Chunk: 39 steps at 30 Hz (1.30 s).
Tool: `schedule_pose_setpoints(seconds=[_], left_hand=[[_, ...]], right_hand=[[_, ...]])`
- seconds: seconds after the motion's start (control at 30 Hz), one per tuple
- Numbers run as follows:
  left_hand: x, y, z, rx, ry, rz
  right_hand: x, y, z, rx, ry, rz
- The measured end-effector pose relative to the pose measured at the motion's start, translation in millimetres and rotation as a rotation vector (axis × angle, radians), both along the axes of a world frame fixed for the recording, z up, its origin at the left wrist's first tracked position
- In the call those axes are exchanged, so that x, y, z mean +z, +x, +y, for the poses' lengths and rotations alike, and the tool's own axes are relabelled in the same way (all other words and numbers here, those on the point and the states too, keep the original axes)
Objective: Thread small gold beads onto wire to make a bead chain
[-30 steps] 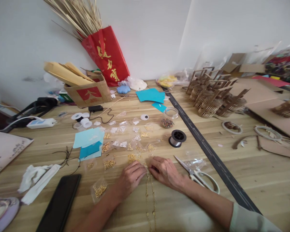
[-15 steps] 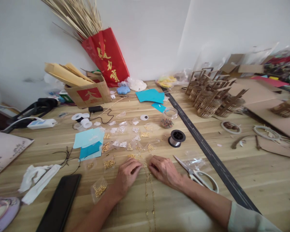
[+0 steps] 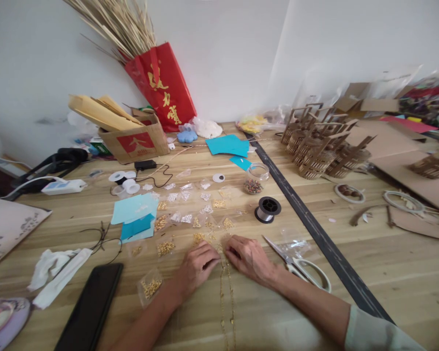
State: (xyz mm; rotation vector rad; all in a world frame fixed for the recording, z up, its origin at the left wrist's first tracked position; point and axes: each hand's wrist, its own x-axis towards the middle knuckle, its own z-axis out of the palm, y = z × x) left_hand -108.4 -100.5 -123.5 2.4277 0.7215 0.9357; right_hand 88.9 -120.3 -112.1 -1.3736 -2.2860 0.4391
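My left hand [image 3: 196,267] and my right hand [image 3: 249,258] rest knuckles-up on the wooden table [image 3: 388,273], fingertips nearly meeting. Between them begins a thin gold chain [image 3: 227,302] that runs down toward me in two strands. Both hands pinch at its upper end; the fingertips hide the exact grip. Just beyond the fingers lie several small clear bags of gold and silver beads [image 3: 199,214]. White-handled scissors [image 3: 303,267] lie right of my right hand.
A black phone [image 3: 91,309] lies at lower left beside white cloth [image 3: 54,273]. A wire spool [image 3: 268,208], bead jar [image 3: 255,178], teal paper [image 3: 135,214], a cardboard box [image 3: 133,136], a red bag [image 3: 161,83] and wooden lattice pieces [image 3: 325,146] stand farther back.
Both hands stayed nearly in place over the chain's end; the left hand shifted slightly, its fingers working at the chain.
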Motion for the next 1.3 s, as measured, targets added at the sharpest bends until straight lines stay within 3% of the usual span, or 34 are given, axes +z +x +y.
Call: schedule_pose_setpoints(seconds=[0.57, 1.3], left_hand=[[8.3, 1.5, 0.0, -0.084, 0.029, 0.061], [12.3, 2.0, -1.0, -0.085, 0.017, 0.053]], right_hand=[[-1.5, -0.9, 0.1, 0.010, 0.046, 0.012], [0.7, -0.1, 0.1, 0.005, 0.016, 0.005]])
